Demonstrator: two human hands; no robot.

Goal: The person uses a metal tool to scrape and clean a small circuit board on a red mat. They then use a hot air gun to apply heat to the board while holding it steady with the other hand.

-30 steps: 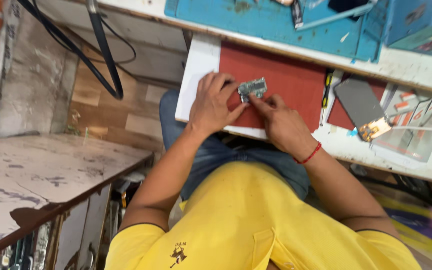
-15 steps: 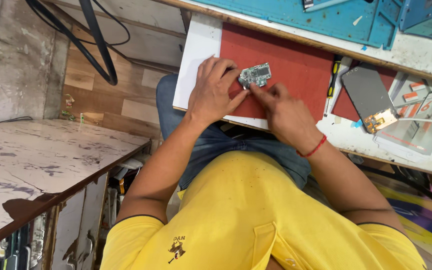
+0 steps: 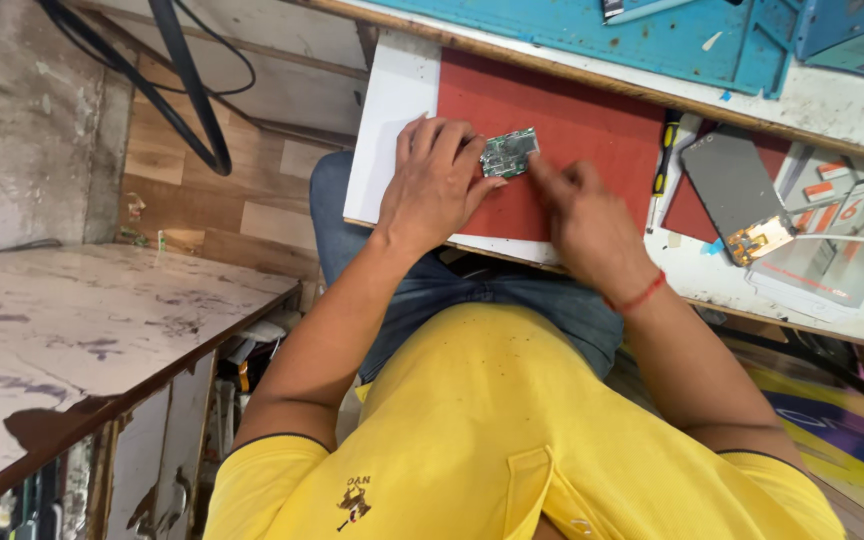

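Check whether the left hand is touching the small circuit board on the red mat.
Touching. The head view shows the left hand with its fingertips lying over the near edge of the circuit board, no gap visible, on the red mat.

The left hand (image 3: 437,185) lies flat on a red mat (image 3: 572,115), its fingertips pinning a small green circuit board (image 3: 508,153). The right hand (image 3: 587,225), a red thread at its wrist, touches the board's near edge with one fingertip. Just beyond the right hand a yellow-handled screwdriver (image 3: 665,150) lies beside a grey phone panel (image 3: 737,195). A blue mat (image 3: 652,40) lies beyond both hands.
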